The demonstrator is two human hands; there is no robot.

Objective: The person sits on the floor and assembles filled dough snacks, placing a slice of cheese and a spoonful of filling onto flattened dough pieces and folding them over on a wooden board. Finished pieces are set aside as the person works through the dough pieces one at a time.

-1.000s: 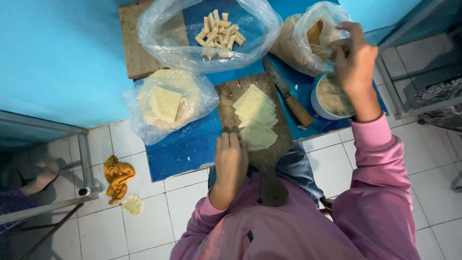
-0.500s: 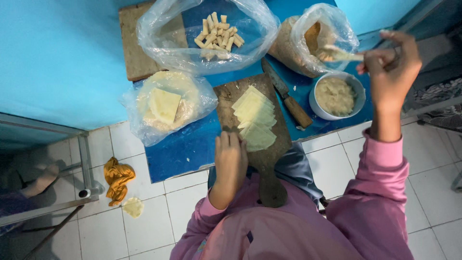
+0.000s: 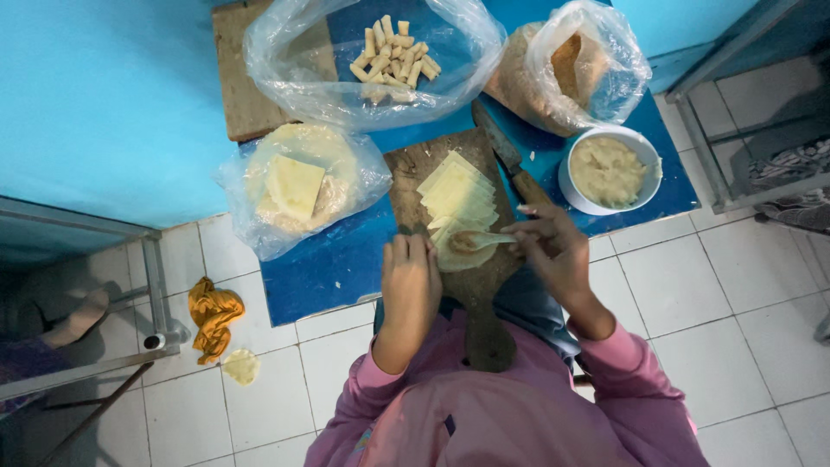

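Observation:
A wooden cutting board (image 3: 424, 164) lies on a blue mat and carries a row of overlapping pale yellow wrapper sheets (image 3: 458, 195). My left hand (image 3: 410, 281) rests flat on the board's near left part, fingers touching the nearest wrapper's edge. My right hand (image 3: 553, 251) holds a spoon (image 3: 480, 239) whose bowl lies on the nearest wrapper (image 3: 462, 251) with a bit of filling. A white bowl (image 3: 577, 192) of pale mashed filling stands to the right of the board.
A knife (image 3: 510, 164) lies between board and bowl. An open plastic bag of rolled pieces (image 3: 393, 56) sits at the back, a bag of crumbs (image 3: 562, 73) at the right, a bag of wrappers (image 3: 294, 186) at the left. An orange cloth (image 3: 212, 316) lies on the tiled floor.
My right hand went from the white bowl up into the air with the spoon, then came down to the board. The spoon now rests on the nearest wrapper. My left hand stayed put.

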